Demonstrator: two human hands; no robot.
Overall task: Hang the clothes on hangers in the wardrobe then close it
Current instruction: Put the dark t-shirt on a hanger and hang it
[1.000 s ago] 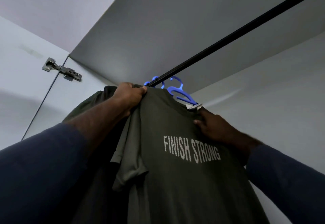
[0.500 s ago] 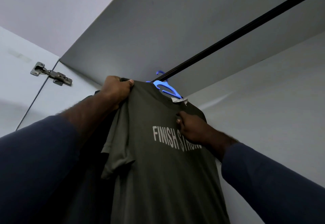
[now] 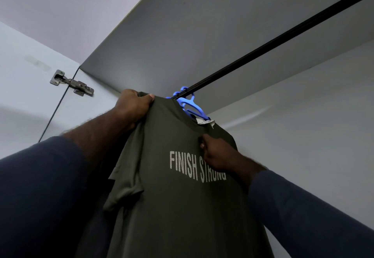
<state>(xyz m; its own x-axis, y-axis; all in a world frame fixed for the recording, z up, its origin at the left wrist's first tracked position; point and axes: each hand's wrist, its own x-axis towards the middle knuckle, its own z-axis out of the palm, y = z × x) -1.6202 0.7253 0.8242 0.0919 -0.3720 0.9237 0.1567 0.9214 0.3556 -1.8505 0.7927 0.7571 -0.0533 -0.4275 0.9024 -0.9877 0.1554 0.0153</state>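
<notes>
t-shirt [image 3: 172,207]: soft matt olive cloth with pale, dotted printed lettering; hanger [image 3: 191,107]: smooth blue plastic with a slight sheen; rail [image 3: 273,45]: dark, smooth, faintly glossy; hinge [image 3: 74,83]: bare silvery metal; wardrobe panels [image 3: 202,35]: smooth matt pale board; sleeves [image 3: 40,197]: matt dark blue cloth.

Single head view (wide-angle), tilted steeply up at wardrobe rail [image 3: 283,38], close beneath hanging shirt [image 3: 182,207].

Free rail [image 3: 283,37] right of blue hanger [image 3: 191,107]
</notes>
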